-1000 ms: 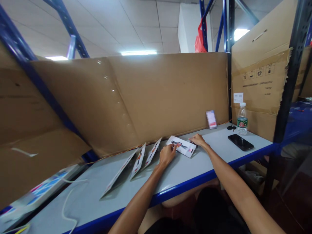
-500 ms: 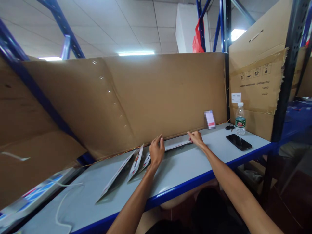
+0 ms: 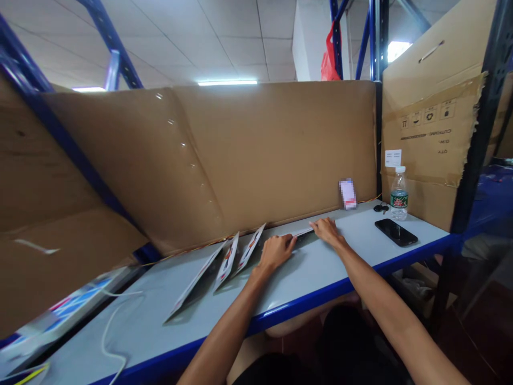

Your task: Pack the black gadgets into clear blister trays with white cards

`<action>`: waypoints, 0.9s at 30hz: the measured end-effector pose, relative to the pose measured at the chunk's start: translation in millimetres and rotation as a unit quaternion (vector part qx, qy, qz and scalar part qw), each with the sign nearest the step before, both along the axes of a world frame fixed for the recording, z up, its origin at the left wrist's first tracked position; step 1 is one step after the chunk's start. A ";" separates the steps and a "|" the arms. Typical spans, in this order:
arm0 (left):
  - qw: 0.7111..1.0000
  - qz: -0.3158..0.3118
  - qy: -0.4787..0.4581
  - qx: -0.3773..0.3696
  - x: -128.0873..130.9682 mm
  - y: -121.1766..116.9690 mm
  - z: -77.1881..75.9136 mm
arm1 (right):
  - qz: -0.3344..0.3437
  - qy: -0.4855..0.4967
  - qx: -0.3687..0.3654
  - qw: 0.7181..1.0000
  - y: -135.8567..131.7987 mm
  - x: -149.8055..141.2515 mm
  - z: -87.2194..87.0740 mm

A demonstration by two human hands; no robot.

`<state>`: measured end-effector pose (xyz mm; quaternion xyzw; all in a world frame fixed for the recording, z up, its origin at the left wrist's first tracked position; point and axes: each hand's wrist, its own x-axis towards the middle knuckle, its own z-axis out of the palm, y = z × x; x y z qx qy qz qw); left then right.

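On the grey shelf top my left hand and my right hand each grip one end of a white product card, which is tilted up on its edge against the brown cardboard wall. Only the card's thin rim shows between the hands. Both hands have their fingers curled on it. To the left, three similar printed cards lean in a row against the same wall.
A black phone, a water bottle, a small dark object and a small white packet sit at the right end. A white cable and a coloured flat box lie at the left. Blue rack posts frame the shelf.
A second ago the card lay flat, face up, under both hands. It has since been tipped up onto its edge against the cardboard, and my left hand has curled lower on its end.
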<state>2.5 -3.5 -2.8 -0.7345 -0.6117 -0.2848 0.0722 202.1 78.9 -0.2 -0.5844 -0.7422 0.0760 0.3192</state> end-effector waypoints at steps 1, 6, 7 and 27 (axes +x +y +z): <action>1.000 0.014 -0.006 0.011 -0.3 1.6 -0.2 | -0.009 0.000 0.003 1.000 0.8 0.8 1.7; 0.988 0.097 -0.069 0.099 -13.3 10.2 4.9 | -0.063 0.016 0.020 0.998 6.0 7.3 11.2; 0.984 0.110 -0.083 0.114 -17.2 10.8 7.2 | -0.067 0.017 0.020 0.997 6.1 7.8 11.8; 0.984 -0.072 -0.159 -0.046 4.2 1.0 7.9 | -0.051 -0.018 -0.068 0.996 9.0 11.9 1.8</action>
